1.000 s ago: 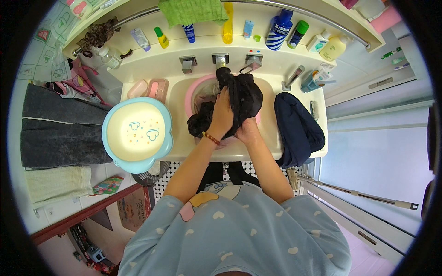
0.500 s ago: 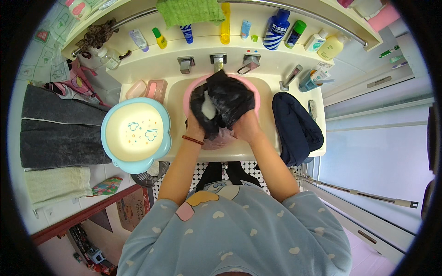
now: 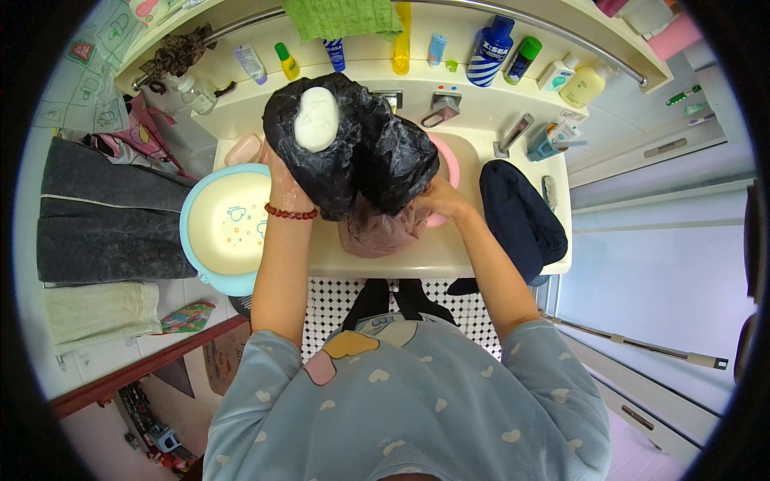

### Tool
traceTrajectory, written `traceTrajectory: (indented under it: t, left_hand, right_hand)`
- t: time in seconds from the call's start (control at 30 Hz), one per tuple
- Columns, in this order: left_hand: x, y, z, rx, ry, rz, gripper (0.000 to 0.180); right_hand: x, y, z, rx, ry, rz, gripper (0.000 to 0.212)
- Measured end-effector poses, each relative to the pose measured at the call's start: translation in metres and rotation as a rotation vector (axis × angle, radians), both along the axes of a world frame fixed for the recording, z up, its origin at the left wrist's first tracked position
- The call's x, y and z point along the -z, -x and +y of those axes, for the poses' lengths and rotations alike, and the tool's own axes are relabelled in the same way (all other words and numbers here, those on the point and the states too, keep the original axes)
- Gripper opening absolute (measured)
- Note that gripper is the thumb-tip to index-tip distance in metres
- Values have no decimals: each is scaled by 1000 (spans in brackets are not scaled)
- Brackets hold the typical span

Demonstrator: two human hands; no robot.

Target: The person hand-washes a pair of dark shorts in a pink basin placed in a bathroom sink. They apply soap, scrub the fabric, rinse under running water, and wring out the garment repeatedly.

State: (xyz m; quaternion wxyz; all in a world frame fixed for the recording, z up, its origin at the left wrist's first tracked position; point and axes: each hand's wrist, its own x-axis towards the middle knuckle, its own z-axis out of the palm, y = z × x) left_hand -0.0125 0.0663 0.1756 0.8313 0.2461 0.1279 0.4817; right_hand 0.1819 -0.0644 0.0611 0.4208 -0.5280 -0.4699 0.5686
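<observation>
A wet, crumpled black garment [image 3: 397, 160] is held up above the pink basin [image 3: 443, 164] in the sink. On its left part lies a white oval bar of soap [image 3: 317, 120]. My left hand [image 3: 286, 186] grips the garment's left side from below, its fingers mostly hidden under the cloth. At the right edge, my right hand [image 3: 443, 200] is closed on the lower cloth. A thin, pinkish, sheer part [image 3: 383, 231] hangs below the black fabric between my hands. The garment hides most of the basin.
Left of the sink stands a pale blue tub [image 3: 233, 276]; a folded dark navy cloth [image 3: 513, 216] lies on the right counter. Behind are a faucet handle [image 3: 443, 108], a cup [image 3: 543, 147], and several bottles, including a blue striped one [image 3: 489, 56]. A green towel [image 3: 341, 18] hangs from the rail.
Both hands have lifted the black garment; the left hand has moved up and left, spreading it wider. The soap now shows fully on top. The garment now covers part of the tub's edge.
</observation>
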Motion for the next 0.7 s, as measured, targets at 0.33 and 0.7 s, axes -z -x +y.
traceTrajectory:
  t: [0.33, 0.7]
  left_hand:
    - [88, 23, 24, -107, -144, 186, 29]
    - [123, -20, -65, -144, -445, 565, 42]
  right_hand:
    - [-19, -11, -8, 242, -222, 959, 43]
    - [-32, 36, 37, 302, -303, -707, 38]
